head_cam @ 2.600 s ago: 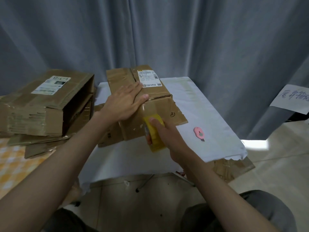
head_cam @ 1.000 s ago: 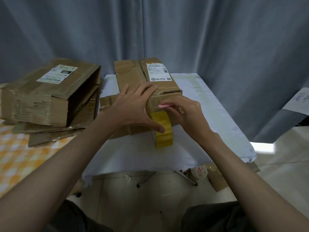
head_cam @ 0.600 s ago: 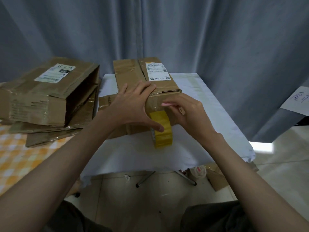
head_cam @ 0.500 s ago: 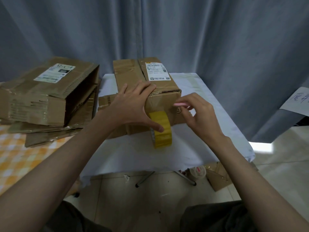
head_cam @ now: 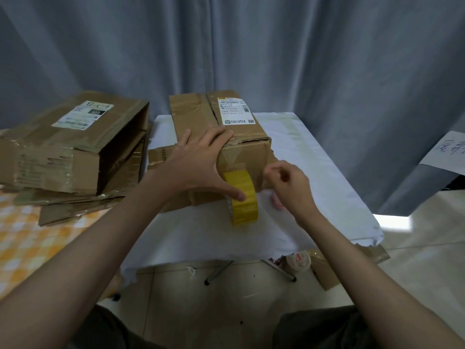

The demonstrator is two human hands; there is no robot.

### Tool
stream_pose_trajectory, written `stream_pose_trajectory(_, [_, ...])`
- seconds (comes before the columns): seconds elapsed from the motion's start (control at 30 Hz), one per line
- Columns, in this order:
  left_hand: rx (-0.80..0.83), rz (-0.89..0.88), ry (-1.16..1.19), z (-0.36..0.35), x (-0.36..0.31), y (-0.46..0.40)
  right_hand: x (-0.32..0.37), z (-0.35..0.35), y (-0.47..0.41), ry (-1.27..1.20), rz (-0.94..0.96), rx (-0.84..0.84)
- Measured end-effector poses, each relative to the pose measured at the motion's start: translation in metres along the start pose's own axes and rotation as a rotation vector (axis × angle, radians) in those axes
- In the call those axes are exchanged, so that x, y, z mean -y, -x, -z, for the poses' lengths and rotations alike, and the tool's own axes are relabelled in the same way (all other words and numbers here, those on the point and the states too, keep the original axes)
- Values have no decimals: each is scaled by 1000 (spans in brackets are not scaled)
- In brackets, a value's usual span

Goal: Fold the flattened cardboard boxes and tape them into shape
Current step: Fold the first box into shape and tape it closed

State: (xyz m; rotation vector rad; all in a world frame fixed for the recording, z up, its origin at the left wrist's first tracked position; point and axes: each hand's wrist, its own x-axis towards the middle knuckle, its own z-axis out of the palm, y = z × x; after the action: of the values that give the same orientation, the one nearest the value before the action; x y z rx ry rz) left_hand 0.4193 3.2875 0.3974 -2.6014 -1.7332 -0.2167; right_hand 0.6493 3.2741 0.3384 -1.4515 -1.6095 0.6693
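Observation:
A folded brown cardboard box [head_cam: 198, 114] with a white shipping label lies on the white-covered table [head_cam: 317, 172]. My left hand [head_cam: 198, 162] rests flat on the box's near top edge, fingers spread, and its thumb presses on a yellow tape roll [head_cam: 245, 207] standing against the box's front face. Clear tape runs from the roll up over that edge. My right hand [head_cam: 289, 190] hovers just right of the roll, low over the table, with its fingers curled. Something pink, apparently the pink cutter [head_cam: 276, 205], shows under them.
An open-ended cardboard box [head_cam: 75, 144] lies on a stack of flattened cardboards [head_cam: 83, 207] on the left, over a yellow checked cloth. Grey curtains hang behind. A handwritten paper sheet [head_cam: 448, 157] is at right. A used tape roll [head_cam: 298, 258] and cardboard scraps [head_cam: 327, 273] lie on the floor.
My right hand left the tape roll, picked up the pink cutter, brought it to the tape at the box's front edge, then dropped down to the right. My left thumb moved onto the roll.

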Motion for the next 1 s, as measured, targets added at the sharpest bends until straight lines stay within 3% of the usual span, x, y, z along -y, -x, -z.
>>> stream_pose_trajectory(0.07, [12, 0, 2, 0, 0, -1, 29, -7, 3, -332, -158, 153])
stream_pose_trajectory(0.17, [2, -2, 0, -3, 1, -1, 49, -13, 3, -406, -315, 319])
stream_pose_trajectory(0.37, [2, -12, -25, -1, 1, -1, 56, -22, -3, -561, -505, 305])
stream_pose_trajectory(0.53, [-150, -46, -42, 8, 8, -19, 52, -28, 0, -546, -579, 328])
stream_pose_trajectory(0.63, [-194, -120, -76, 3, 12, -26, 45, -29, 4, -526, -574, 321])
stream_pose_trajectory(0.73, [-212, -144, 32, -3, 15, -29, 37, -21, 8, -526, -533, 311])
stream_pose_trajectory(1.0, [-31, -106, -20, -1, 13, -27, 20, -1, 17, -491, -307, 229])
